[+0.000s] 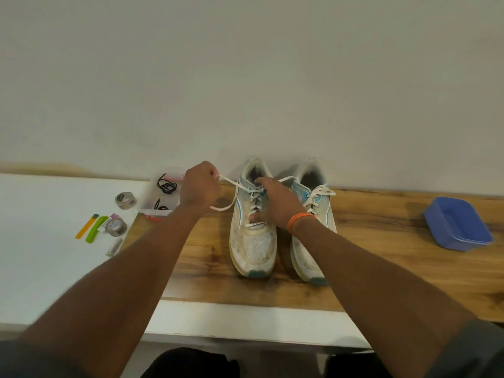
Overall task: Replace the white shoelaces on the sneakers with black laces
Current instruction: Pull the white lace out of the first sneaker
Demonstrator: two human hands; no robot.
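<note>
Hands first: left hand [200, 184] is fisted round the free end of a white lace [231, 181], pulled out to the left w/ a loose loop hanging below the wrist. Right hand [275, 200], orange band [300, 219] on the wrist, rests on the left sneaker [252, 241], fingers up at the tongue and thumb pressed on the lower lacing; can't tell if it pinches lace. Far left on the white part of the counter [54, 208]: tape rolls, a green & orange stick. Next, clear box [161, 192] w/ black laces [167, 185] inside. Both sneakers sit mid wooden counter, toes toward the person, touching side by side; right sneaker [313, 214] is fully laced in white. Far right, blue tub [458, 223] well apart
</note>
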